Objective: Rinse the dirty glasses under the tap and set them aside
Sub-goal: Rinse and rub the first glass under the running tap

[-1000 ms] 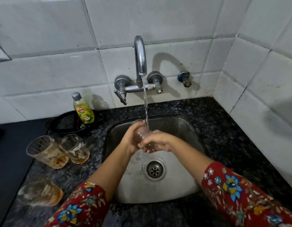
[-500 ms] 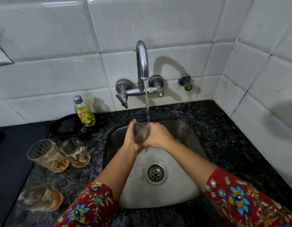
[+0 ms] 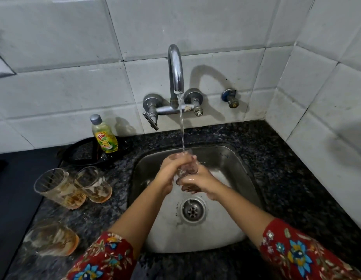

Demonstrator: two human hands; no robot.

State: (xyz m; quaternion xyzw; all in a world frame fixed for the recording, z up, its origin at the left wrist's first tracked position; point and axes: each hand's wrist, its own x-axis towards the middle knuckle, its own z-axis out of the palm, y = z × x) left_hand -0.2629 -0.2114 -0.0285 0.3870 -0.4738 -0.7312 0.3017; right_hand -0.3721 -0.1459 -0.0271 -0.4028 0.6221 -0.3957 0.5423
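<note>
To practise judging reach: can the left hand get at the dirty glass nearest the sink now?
Probably not yet: the left hand grips the glass under the tap. Freed, its way to the dirty glass looks clear.

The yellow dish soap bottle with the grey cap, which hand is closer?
Left. The left hand is over the steel sink, right of the yellow soap bottle; the right hand is farther right, across the clear glass both grip.

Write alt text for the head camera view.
A person's left hand and right hand hold a clear glass under the running tap over a steel sink. Three dirty glasses sit on the dark granite counter left of it, near a dish soap bottle.
</note>
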